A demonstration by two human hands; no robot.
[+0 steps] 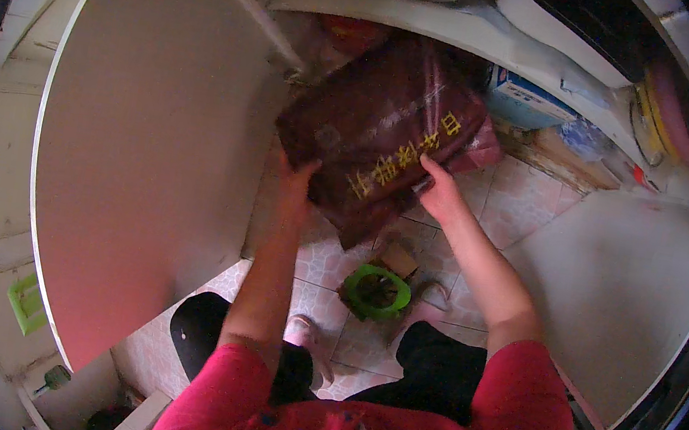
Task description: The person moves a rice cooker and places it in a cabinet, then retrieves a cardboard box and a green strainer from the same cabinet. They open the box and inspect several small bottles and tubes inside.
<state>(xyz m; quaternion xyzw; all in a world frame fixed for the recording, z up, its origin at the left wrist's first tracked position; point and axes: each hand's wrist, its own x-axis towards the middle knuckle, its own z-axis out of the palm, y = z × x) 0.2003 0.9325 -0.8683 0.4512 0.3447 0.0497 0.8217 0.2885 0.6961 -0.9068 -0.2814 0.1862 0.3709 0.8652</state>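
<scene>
A large dark red plastic bag (pixel 383 122) with yellow characters is held up before me at an open cabinet below the counter. My left hand (pixel 299 176) grips its lower left side. On its lower right edge, my right hand (pixel 437 191) has the thumb on top and the fingers underneath. What the bag contains is hidden. Below it on the tiled floor stands a small bin with a bright green rim (pixel 378 292), its inside dark.
Open cabinet doors flank me, one at the left (pixel 151 144) and one at the right (pixel 616 283). A blue and white box (pixel 526 102) stands in the cabinet. A pale pipe (pixel 248 3) slants down behind the left door's edge. My knees are beside the bin.
</scene>
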